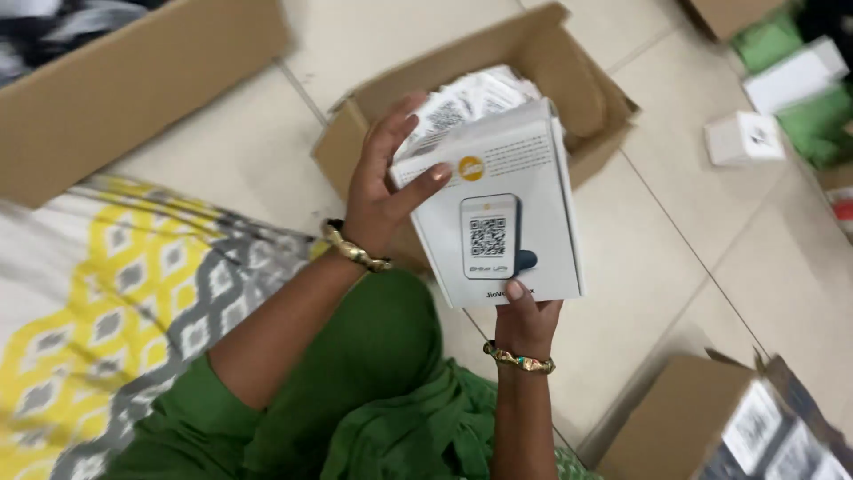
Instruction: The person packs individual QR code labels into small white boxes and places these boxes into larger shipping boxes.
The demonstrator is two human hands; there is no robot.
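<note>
I hold a flat white product box [498,213] printed with a picture of a small device, above an open brown carton [586,98]. My left hand [382,191] grips the box's upper left edge, thumb across its front. My right hand [526,322] supports its bottom edge from below. Both wrists wear gold bangles. Inside the carton lie several white packets with printed labels [462,102], partly hidden behind the box.
A long flattened cardboard piece [133,89] lies at upper left. A second open carton [711,427] with labelled packets sits at lower right. Small white boxes [742,138] and green packages [822,116] lie at upper right on the tiled floor. Yellow-grey patterned cloth [107,302] covers the left.
</note>
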